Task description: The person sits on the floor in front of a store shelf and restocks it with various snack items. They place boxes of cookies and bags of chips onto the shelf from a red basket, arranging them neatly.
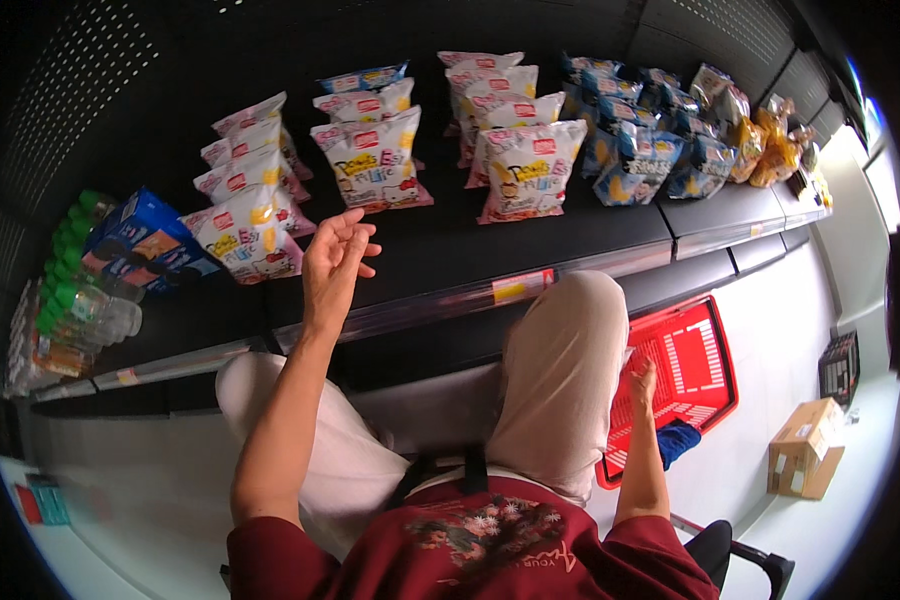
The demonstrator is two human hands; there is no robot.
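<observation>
My left hand (333, 264) is raised above the front of a black shelf (435, 251), its fingers apart and nothing in them. It is nearest to the white-and-pink snack bags, between a front left bag (244, 240) and a middle bag (375, 169). A third front bag (532, 176) of the same kind stands farther right, with more bags in rows behind. My right hand (643, 384) is low on the right, over a red plastic shopping basket (724, 360). A pale edge shows beside its fingers, partly behind my knee; whether the hand holds it is unclear.
Blue snack bags (637, 165) and orange-yellow packages (776, 154) stand to the right. Blue boxes (146, 240) and green-capped bottles (82, 300) are on the left. A dark blue cloth (675, 442) lies at the basket's edge. A cardboard box (804, 442) sits on the floor.
</observation>
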